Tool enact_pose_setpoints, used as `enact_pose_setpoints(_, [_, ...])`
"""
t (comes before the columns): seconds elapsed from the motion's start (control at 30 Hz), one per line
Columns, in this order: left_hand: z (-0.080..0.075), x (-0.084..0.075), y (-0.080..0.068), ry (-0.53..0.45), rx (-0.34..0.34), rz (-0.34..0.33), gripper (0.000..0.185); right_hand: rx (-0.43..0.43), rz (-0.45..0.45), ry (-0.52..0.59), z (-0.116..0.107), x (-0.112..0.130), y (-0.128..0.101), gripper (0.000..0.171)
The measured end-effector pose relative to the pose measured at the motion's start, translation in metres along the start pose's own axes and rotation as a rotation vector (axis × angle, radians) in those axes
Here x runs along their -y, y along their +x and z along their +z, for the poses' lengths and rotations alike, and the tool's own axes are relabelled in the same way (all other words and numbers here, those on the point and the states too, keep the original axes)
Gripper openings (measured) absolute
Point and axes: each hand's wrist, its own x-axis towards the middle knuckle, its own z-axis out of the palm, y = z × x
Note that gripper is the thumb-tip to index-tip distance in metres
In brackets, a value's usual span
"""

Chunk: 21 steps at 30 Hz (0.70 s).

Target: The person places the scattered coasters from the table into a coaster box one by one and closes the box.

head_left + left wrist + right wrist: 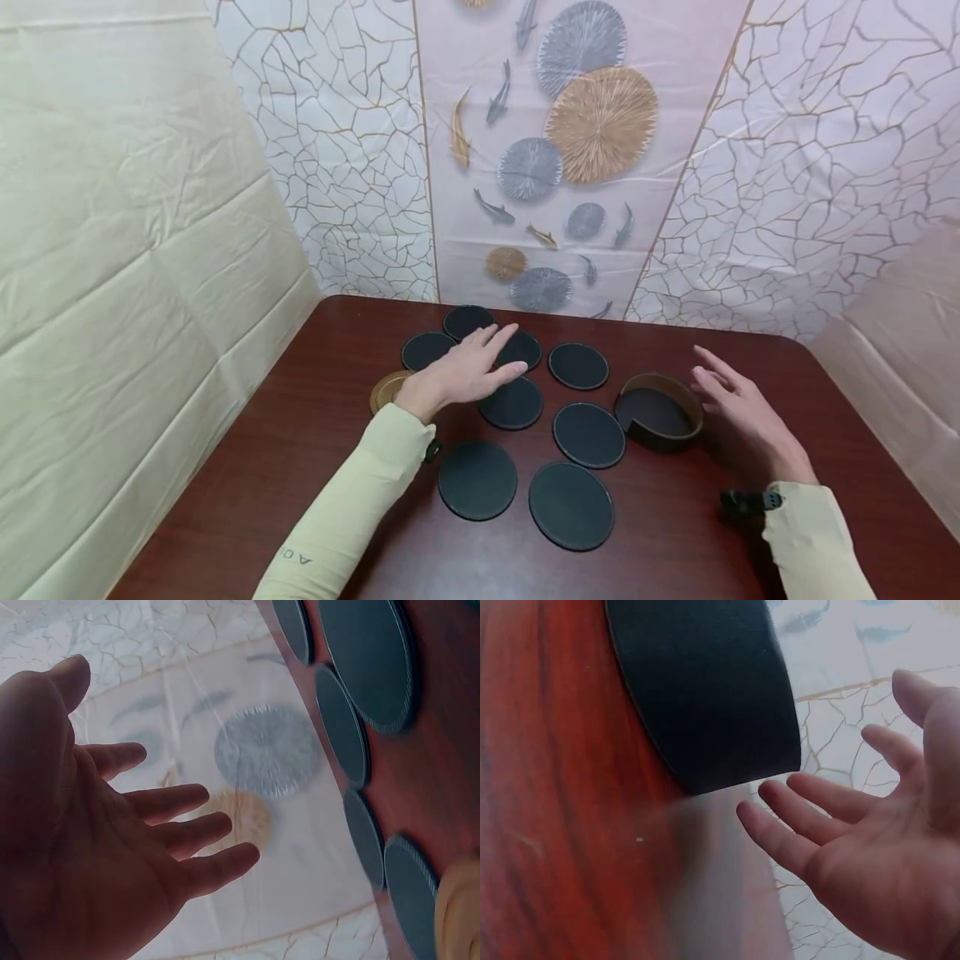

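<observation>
Several round black coasters [588,434] lie spread on a dark red-brown table [675,542]. My left hand [476,367] hovers over the middle ones with fingers straight, holding nothing; in the left wrist view the left hand [112,832] shows an empty palm beside the coasters [342,724]. A round brown holder [659,410] stands to the right of the coasters. My right hand [738,398] is open just right of the holder, apart from it; the right wrist view shows the right hand [855,825] with spread fingers close to the holder's dark wall [705,682].
A tan coaster [387,389] lies at the left, partly behind my left wrist. Patterned cloth walls close the table in at the back [540,158] and on both sides. The table's near edge runs out of view.
</observation>
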Motion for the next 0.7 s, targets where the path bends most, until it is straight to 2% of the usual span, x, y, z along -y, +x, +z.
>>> enact_pose_setpoints(0.2, [0.017,-0.017,0.003,-0.073,0.057,0.047,0.075,-0.015,-0.018,0.025,0.003,-0.007,-0.003,0.061])
enact_pose_setpoints(0.4, [0.038,-0.033,0.006,-0.069,0.091,0.105,0.066,-0.011,0.006,0.046,0.004,-0.009,-0.002,0.062])
enact_pose_setpoints(0.5, [0.052,-0.041,0.006,-0.058,0.116,0.136,0.062,-0.015,-0.009,0.053,0.004,-0.011,-0.001,0.062])
enact_pose_setpoints(0.7, [0.076,-0.057,0.002,-0.023,0.178,0.158,0.057,0.000,-0.050,0.022,0.006,-0.019,0.002,0.059])
